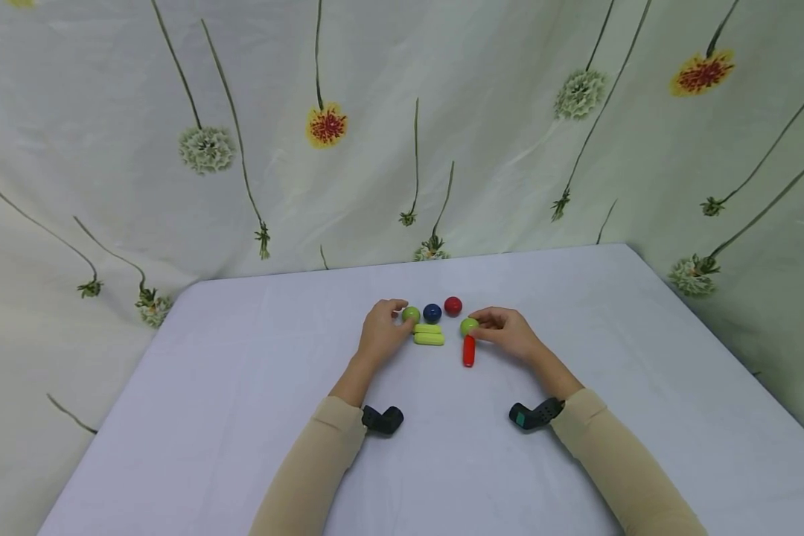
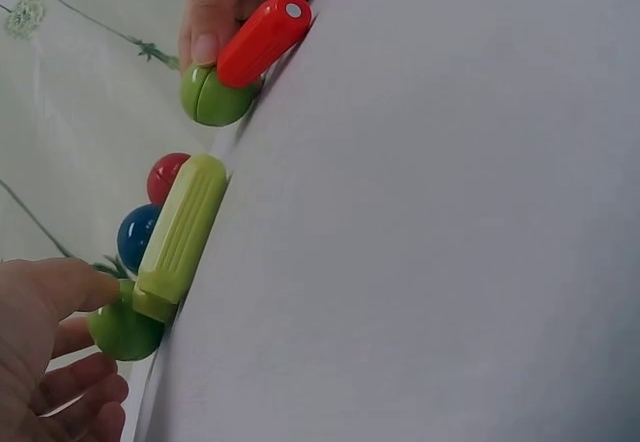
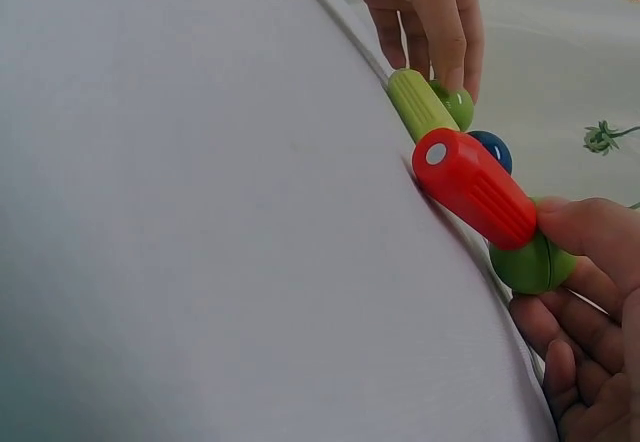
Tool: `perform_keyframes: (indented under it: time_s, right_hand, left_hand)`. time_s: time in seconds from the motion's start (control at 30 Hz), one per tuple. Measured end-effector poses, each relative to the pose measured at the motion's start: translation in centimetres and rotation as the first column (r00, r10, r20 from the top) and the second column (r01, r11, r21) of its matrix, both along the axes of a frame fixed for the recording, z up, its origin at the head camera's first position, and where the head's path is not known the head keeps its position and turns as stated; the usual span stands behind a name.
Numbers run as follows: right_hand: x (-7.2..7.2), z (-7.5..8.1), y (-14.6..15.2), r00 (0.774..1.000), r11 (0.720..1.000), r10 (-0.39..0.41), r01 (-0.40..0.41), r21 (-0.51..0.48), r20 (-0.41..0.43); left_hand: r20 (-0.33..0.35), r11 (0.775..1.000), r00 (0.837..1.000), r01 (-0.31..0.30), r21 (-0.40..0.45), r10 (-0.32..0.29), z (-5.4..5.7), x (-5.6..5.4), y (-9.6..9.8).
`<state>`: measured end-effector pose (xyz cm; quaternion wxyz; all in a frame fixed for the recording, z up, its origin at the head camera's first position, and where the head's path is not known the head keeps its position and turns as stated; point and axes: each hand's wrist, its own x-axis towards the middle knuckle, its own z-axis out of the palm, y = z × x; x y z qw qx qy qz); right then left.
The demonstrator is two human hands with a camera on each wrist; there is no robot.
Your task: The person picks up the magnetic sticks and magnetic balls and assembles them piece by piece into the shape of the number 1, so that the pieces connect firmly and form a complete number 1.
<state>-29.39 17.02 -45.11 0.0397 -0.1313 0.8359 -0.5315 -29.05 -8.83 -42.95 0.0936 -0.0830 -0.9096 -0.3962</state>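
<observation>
My left hand (image 1: 380, 332) holds a green ball (image 1: 411, 314) between thumb and fingers at the left end of a small group of pieces. My right hand (image 1: 511, 333) pinches another green ball (image 1: 468, 326), which has a groove round it in the right wrist view. A red ridged stick (image 3: 480, 190) with a pale round spot on its end lies against that ball, pointing toward me. Two yellow-green ridged sticks (image 1: 429, 339) lie side by side near the left hand. Behind them sit a blue ball (image 1: 432, 313) and a red ball (image 1: 452, 306).
A white cloth covers the table (image 1: 241, 387). Behind it hangs a pale curtain (image 1: 375, 179) printed with flowers. Black wrist cameras (image 1: 383, 420) sit on both forearms, at the cuffs of the beige sleeves (image 1: 315, 465).
</observation>
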Motion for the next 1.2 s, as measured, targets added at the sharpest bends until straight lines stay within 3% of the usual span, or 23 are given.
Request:
perform_keyframes:
  time_s: [1.2]
  right_hand:
    - [0.02,-0.18,-0.06,1.0,1.0,-0.002,0.003,0.023,-0.018]
  left_hand:
    - [-0.007,1.0,1.0,0.023,-0.016,-0.023,-0.77,-0.84,0.25]
